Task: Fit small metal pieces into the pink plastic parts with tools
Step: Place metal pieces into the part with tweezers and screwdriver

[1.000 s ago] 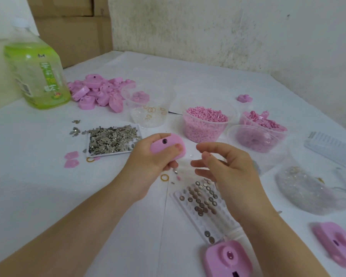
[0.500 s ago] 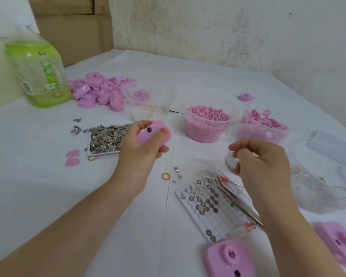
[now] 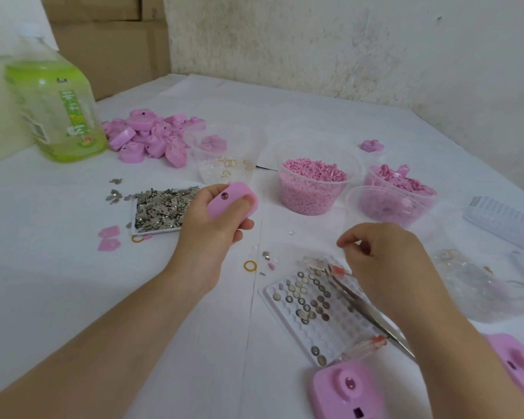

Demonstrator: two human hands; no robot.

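Over a white table [image 3: 58, 282], the left hand [image 3: 212, 228] grips a pink part [image 3: 224, 199]. The right hand [image 3: 387, 261] has its fingers pinched together.

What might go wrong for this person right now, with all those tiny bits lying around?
The right hand hangs just over the tweezers lying across the white tray; a knock could scatter its metal discs. The left hand grips the pink part in the air beside the loose metal pieces; a slip might send it into them.
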